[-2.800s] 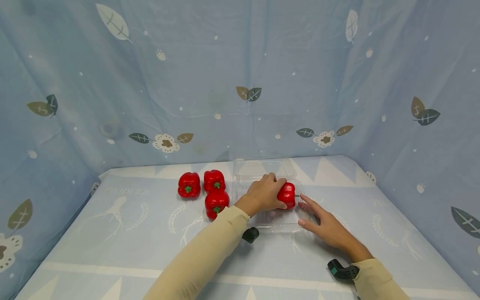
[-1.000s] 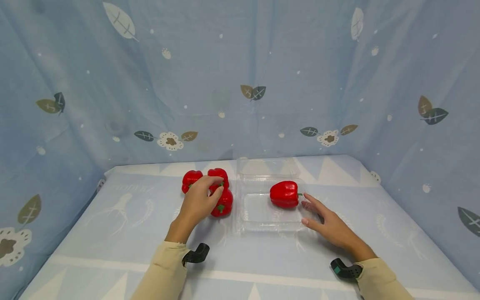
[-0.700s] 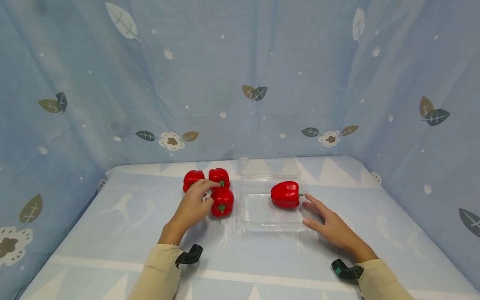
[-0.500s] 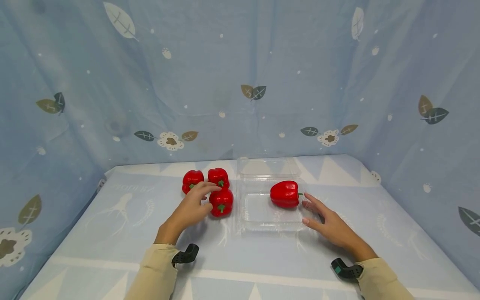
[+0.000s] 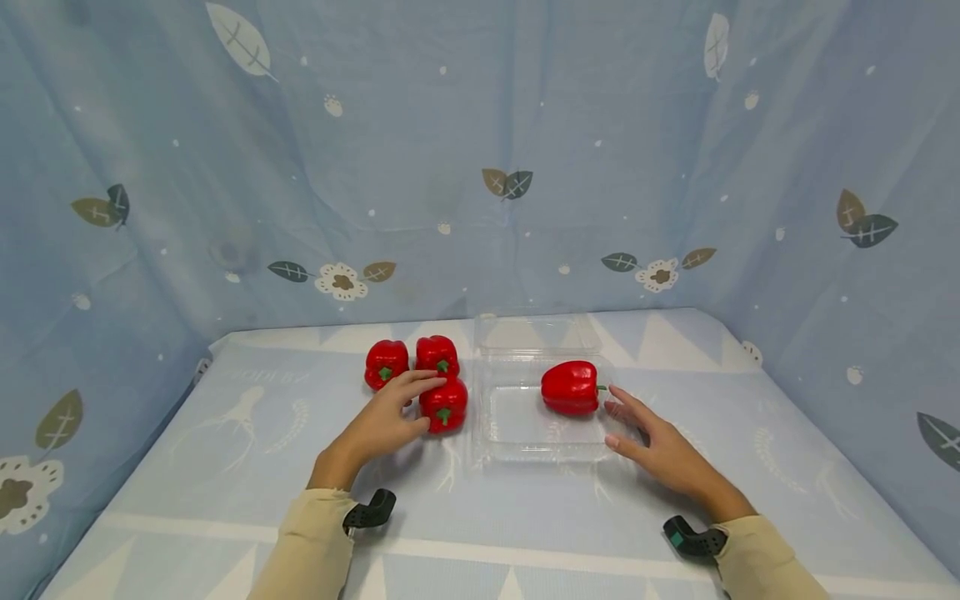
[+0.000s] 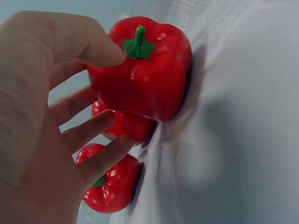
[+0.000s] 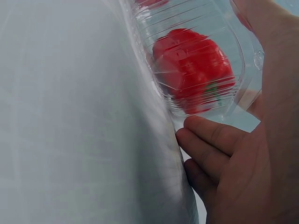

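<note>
My left hand (image 5: 384,422) is beside the front red bell pepper (image 5: 444,406) of a group of three, its fingers spread loosely along the left side and over the top. In the left wrist view, the thumb (image 6: 100,46) lies in front of that pepper near its green stem; whether it touches cannot be told. Another bell pepper (image 5: 574,387) lies on its side in the clear plastic clamshell box (image 5: 517,429), stem to the right. At the box's right wall, my right hand (image 5: 663,450) stays with relaxed fingers, its fingertips close to the plastic.
Two more red bell peppers, one at the left (image 5: 387,365) and one at the back (image 5: 437,355), sit behind the front one. The box's lid (image 5: 536,333) lies folded back toward the curtain (image 5: 480,150). A pale patterned cloth (image 5: 187,467) covers the table.
The left hand has let go of the pepper in the box and moved left to the three peppers. Most recently its thumb has drawn nearer the front pepper. The right hand stays put.
</note>
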A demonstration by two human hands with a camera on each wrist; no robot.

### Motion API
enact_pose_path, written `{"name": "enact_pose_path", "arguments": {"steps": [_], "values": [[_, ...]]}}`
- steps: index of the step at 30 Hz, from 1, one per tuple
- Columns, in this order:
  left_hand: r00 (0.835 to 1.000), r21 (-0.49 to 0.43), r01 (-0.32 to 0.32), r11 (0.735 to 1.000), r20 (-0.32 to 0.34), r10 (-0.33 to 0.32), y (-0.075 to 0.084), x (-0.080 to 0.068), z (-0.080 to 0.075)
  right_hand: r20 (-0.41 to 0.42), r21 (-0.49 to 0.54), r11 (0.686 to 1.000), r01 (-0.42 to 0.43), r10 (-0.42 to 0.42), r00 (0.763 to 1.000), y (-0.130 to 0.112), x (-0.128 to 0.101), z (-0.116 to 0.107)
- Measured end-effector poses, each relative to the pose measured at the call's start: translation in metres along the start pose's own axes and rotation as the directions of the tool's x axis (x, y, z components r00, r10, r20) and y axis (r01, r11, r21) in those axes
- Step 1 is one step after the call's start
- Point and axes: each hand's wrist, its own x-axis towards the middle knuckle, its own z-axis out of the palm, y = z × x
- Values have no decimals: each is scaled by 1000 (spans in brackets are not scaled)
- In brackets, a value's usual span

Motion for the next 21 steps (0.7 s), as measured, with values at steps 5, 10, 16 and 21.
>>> {"name": "enact_pose_path", "arguments": {"steps": [5, 10, 16, 21], "values": [[1000, 9, -26, 1000, 8, 25, -4, 0, 3, 5, -2, 1000, -6, 6, 1000, 1, 0, 0], [999, 32, -42, 999, -14, 42, -7, 1, 5, 2, -10, 1000, -6, 6, 1000, 0, 1, 0], [998, 30, -51, 998, -28, 51, -7, -1, 4, 2, -12, 1000, -7, 7, 1000, 1, 1, 0], [999, -11, -12, 1000, -34, 11, -6, -3, 3, 5, -25, 1000, -18, 18, 1000, 0, 1, 1]]}}
